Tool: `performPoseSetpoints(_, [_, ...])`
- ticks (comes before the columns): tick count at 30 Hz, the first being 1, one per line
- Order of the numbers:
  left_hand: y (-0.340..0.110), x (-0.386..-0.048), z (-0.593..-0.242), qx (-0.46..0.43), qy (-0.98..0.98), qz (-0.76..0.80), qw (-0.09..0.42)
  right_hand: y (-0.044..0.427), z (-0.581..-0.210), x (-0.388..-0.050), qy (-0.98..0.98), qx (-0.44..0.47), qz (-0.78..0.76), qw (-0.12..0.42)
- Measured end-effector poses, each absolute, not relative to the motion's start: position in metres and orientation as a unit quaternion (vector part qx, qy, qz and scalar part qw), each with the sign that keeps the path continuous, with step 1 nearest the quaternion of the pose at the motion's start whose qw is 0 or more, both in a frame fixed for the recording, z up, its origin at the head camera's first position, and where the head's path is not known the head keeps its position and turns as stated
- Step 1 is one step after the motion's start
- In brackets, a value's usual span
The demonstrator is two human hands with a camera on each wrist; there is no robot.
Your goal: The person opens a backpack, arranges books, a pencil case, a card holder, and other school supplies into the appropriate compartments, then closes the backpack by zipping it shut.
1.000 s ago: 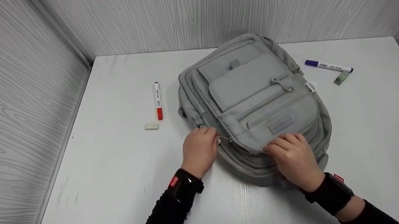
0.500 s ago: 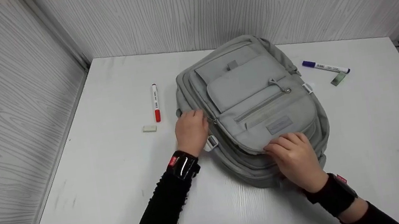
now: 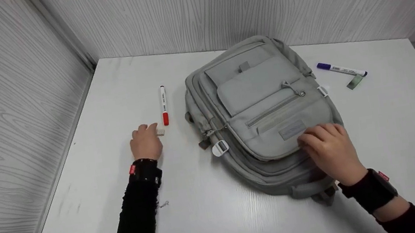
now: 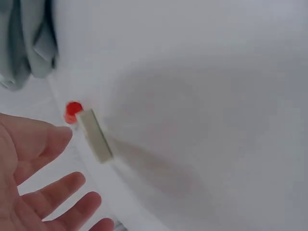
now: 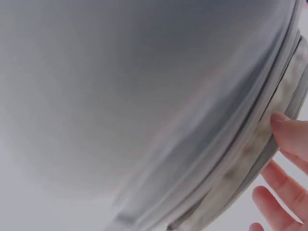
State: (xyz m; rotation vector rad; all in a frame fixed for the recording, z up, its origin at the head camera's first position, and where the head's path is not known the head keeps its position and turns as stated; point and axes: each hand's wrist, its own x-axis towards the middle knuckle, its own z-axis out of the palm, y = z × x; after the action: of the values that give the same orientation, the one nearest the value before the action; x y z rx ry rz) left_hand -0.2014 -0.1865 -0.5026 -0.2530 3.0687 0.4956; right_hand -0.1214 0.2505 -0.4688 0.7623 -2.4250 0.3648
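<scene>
A grey backpack (image 3: 258, 84) lies tilted on the white table, a dark gap showing along the lower-left seam of its front compartment. That seam's zipper pull (image 3: 225, 126) sits at the left side. My left hand (image 3: 146, 143) is beside a small pale eraser (image 4: 95, 136); in the left wrist view its thumb and fingers are spread, just short of the eraser. Just beyond the eraser lies a white marker with a red cap (image 3: 164, 106). At the bag's lower right is my right hand (image 3: 332, 151), thumb and fingers apart near the fabric edge; contact is unclear.
A marker with a blue cap (image 3: 342, 69) and a small green piece (image 3: 354, 81) lie right of the bag. A white strap buckle (image 3: 220, 148) sticks out at its left. Wood-grain panels (image 3: 175, 14) wall the table at the back and both sides.
My left hand has gone from the zipper pull, after moving it up the bag's left side, to the eraser. My right hand has let go of the bag's lower edge and shifted right.
</scene>
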Motion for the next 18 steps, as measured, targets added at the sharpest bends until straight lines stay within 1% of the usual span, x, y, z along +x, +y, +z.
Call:
performPoseSetpoints(2, [-0.197, -0.202, -0.505, -0.084, 0.985, 0.145, 0.044, 0.257, -0.468, -0.124, -0.908, 0.278, 0.131, 0.284])
performPoseSetpoints(4, [-0.203, -0.202, -0.508, -0.079, 0.986, 0.138, 0.055, 0.263, -0.467, -0.127, -0.909, 0.269, 0.132, 0.290])
performPoseSetpoints(6, [-0.207, -0.202, -0.512, -0.072, 0.987, 0.133, 0.046, 0.270, -0.467, -0.131, -0.909, 0.259, 0.139, 0.295])
performPoseSetpoints(10, [-0.210, -0.202, -0.517, -0.071, 0.989, 0.129, 0.005, 0.281, -0.467, -0.137, -0.913, 0.246, 0.147, 0.290])
performPoseSetpoints(12, [-0.212, -0.201, -0.517, -0.076, 0.988, 0.133, -0.005, 0.286, -0.467, -0.140, -0.914, 0.249, 0.145, 0.286])
performPoseSetpoints(14, [-0.213, -0.200, -0.517, -0.081, 0.986, 0.145, -0.003, 0.289, -0.466, -0.144, -0.912, 0.257, 0.143, 0.285])
performPoseSetpoints(18, [-0.214, -0.193, -0.514, -0.097, 0.975, 0.198, 0.022, 0.290, -0.457, -0.150, -0.904, 0.267, 0.157, 0.294])
